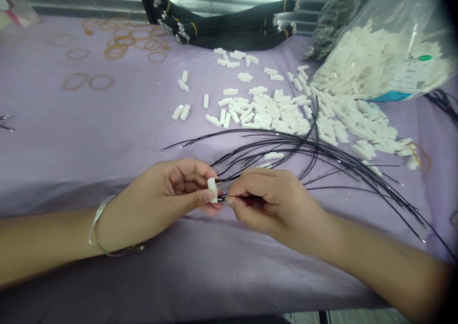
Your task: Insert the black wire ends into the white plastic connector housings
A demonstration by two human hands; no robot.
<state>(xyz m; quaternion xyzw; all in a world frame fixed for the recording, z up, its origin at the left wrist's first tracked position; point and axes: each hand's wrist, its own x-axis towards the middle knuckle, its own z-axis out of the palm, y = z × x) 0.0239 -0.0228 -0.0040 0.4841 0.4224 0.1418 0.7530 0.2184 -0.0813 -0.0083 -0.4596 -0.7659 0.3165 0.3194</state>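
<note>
A small white connector housing (212, 189) is pinched between the thumb and fingers of my left hand (171, 188). My right hand (274, 197) is closed on a thin black wire (222, 198), its end at the lower right side of the housing. Whether that end sits inside the housing I cannot tell. Another black wire (229, 177) meets the housing near its top. Behind my right hand, a loose bunch of black wires (332, 151) with small metal ends spreads over the purple cloth.
Many white housings (266, 109) lie heaped beyond the wires, spilling from a clear plastic bag (386, 52) at the back right. Bundled black wires (229, 28) lie along the back. Rubber bands (123, 40) are scattered on the purple tablecloth (118, 138) at the back left.
</note>
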